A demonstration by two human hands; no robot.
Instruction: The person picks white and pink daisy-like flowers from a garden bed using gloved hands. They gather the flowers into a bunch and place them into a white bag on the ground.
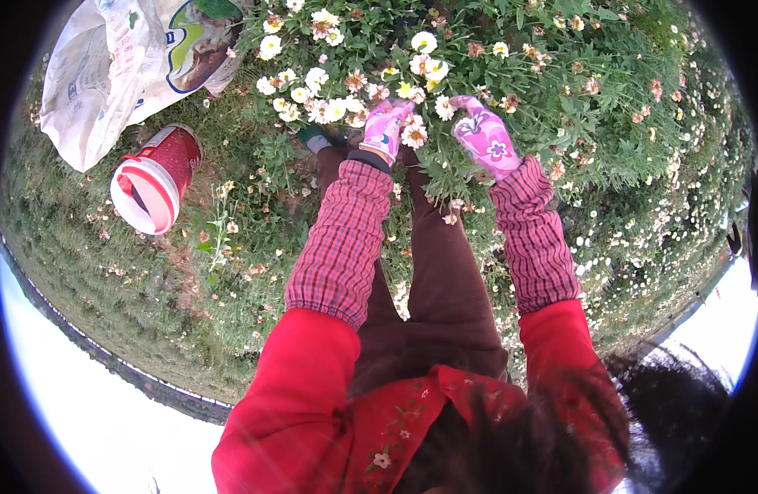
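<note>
Both my hands wear pink floral gloves and reach into a bed of white, daisy-like flowers. My left hand is among a cluster of white blooms, close beside a pinkish-white flower. Its fingertips are partly hidden by petals, so its grip is unclear. My right hand is bent toward a white flower, and its fingertips are at that flower's right edge. Whether they pinch it cannot be made out. More white blooms and browned, faded heads stand above the hands.
A red bucket with a white lid or rim leans on the ground at left. Behind it lies a large white printed plastic sack. Dense flowering plants spread to the right. My brown-trousered legs stand among the stems.
</note>
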